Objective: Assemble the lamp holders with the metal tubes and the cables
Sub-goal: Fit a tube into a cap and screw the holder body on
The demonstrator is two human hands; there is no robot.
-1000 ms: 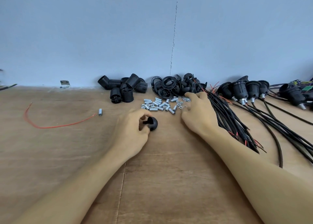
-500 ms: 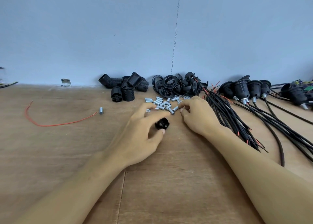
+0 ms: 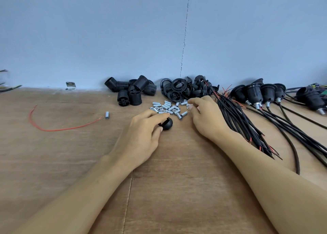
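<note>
just beside the metal tubes, left hand grips the holder cap; right hand curls at them, pinch unclear: pick one, align straight.

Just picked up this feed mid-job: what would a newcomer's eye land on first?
The two hands at centre: the left hand grips a black domed cap, and the right hand reaches into the pile of metal tubes just beyond it. Right of them a thick bundle of black cables fans toward the near edge, and a lone red wire curls on the table at left.
</note>
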